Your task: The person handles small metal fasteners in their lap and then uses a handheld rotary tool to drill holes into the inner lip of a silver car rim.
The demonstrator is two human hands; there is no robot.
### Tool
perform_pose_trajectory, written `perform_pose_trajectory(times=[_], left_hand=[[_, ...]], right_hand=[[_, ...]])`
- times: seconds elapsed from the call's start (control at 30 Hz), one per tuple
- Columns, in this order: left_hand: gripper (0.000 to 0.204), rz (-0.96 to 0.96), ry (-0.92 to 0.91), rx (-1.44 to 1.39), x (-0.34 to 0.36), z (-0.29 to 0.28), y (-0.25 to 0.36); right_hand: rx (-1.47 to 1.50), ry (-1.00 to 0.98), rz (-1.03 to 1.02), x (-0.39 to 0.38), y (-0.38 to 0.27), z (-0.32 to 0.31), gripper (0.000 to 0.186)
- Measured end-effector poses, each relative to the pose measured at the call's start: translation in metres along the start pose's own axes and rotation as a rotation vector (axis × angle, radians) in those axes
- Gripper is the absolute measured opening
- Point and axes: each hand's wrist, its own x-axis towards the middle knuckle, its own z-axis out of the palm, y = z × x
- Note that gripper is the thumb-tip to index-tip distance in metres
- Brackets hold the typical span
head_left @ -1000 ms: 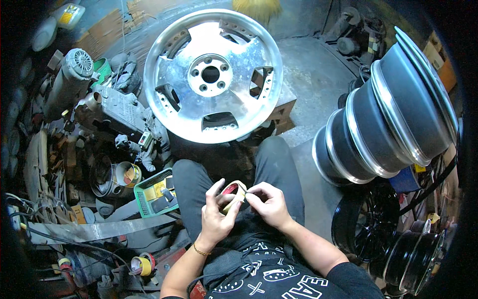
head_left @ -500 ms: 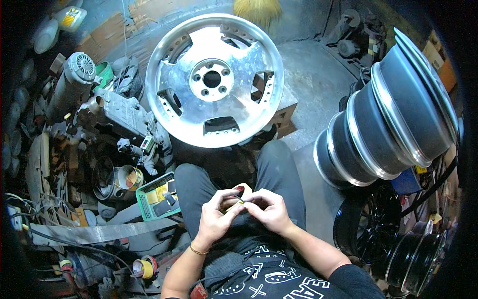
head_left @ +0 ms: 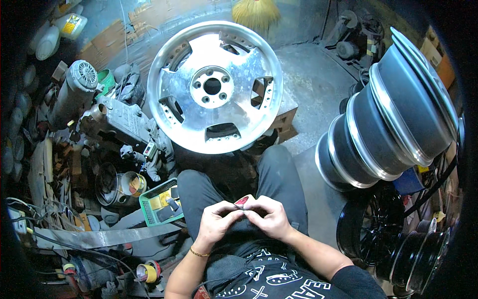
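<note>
Close together above my lap, my left hand (head_left: 216, 219) and my right hand (head_left: 271, 217) are both closed, thumbs and fingertips meeting. A thin dark piece (head_left: 238, 207) shows at the left fingertips; it is too small to name. Just behind the fingertips a small red-faced object (head_left: 241, 201) shows, its rest hidden by my fingers. Beyond my knees a shiny silver car wheel rim (head_left: 249, 74) lies face up on a support, with several bolt holes round its hub. Neither hand touches it.
On the right stands a leaning stack of wheel rims (head_left: 363, 134), with black rims (head_left: 371, 224) below. Left of my leg sits a green plastic basket (head_left: 145, 212) holding small items. Dusty tools and a metal duct (head_left: 122, 117) crowd the left. A straw broom (head_left: 256, 12) is at the back.
My fingertips have drawn closer together, and the yellowish bit between them is out of sight. The view has tilted slightly, so the rim sits a little lower.
</note>
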Motion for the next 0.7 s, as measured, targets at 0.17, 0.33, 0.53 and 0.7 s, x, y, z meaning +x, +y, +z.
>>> perform_pose_trajectory(times=[0.17,0.33,0.53,0.7], left_hand=[[0.008,0.071,0.126,-0.088,-0.004,0.011,-0.006],[0.006,0.129,0.173,0.014,-0.007,0.018,-0.006],[0.004,0.176,0.174,0.081,-0.007,0.02,-0.006],[0.004,0.179,0.17,0.068,-0.005,0.018,-0.014]], right_hand=[[0.016,0.065,-0.03,0.0,0.004,0.007,0.011],[-0.005,0.095,-0.04,-0.002,0.008,0.008,0.012],[0.025,0.114,-0.003,-0.003,0.01,0.011,0.012],[0.07,0.077,0.043,0.0,0.004,0.011,0.011]])
